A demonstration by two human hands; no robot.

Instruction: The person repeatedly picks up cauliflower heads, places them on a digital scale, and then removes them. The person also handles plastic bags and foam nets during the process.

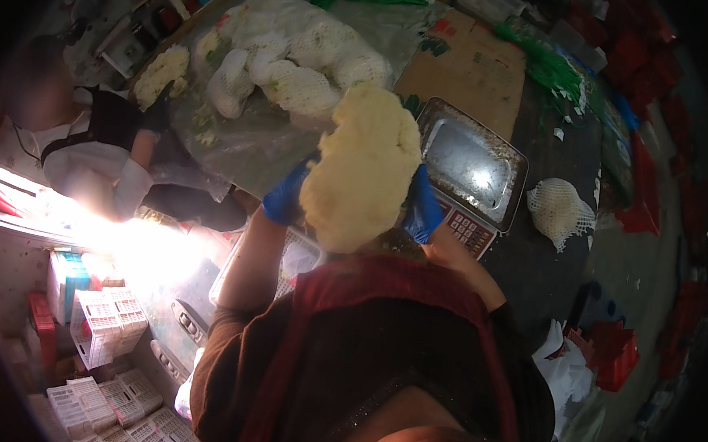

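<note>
A large pale-yellow cauliflower (362, 170) is raised in front of my chest, held from both sides. My left hand (287, 193), in a blue glove, grips its left edge, and my right hand (422, 207), gloved the same way, grips its right edge. The head of the cauliflower hides most of my fingers. Just to the right sits a weighing scale with a shiny metal tray (475, 167) and a red keypad (469, 230). Beyond the cauliflower, several heads in white foam nets (300, 88) lie in clear plastic.
At the left, a co-worker (97, 139) in a dark apron handles another cauliflower (163, 74). Flat cardboard (479, 76) and green netting (546, 63) lie at the back. A white foam net (560, 210) rests right of the scale. White plastic crates (108, 327) are at the lower left.
</note>
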